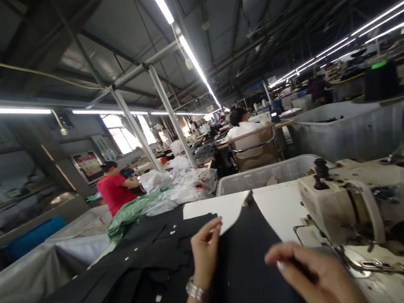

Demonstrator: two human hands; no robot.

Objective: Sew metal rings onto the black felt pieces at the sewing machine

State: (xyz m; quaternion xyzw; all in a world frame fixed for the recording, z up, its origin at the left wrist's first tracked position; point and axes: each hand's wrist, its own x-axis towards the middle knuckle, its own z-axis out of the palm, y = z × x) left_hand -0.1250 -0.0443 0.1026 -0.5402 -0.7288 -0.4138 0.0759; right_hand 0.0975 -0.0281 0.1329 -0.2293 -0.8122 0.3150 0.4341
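The black cloth (249,266) lies lengthwise just left of the sewing machine (347,206), running away from the person, the left hand (205,252) pinching its far edge and the nearer right hand (312,277) pressing it, fingers together.

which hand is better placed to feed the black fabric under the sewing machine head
Probably the right hand: it rests on the black fabric close to the sewing machine. The left hand is further from it, its fingers pinching the white piece.
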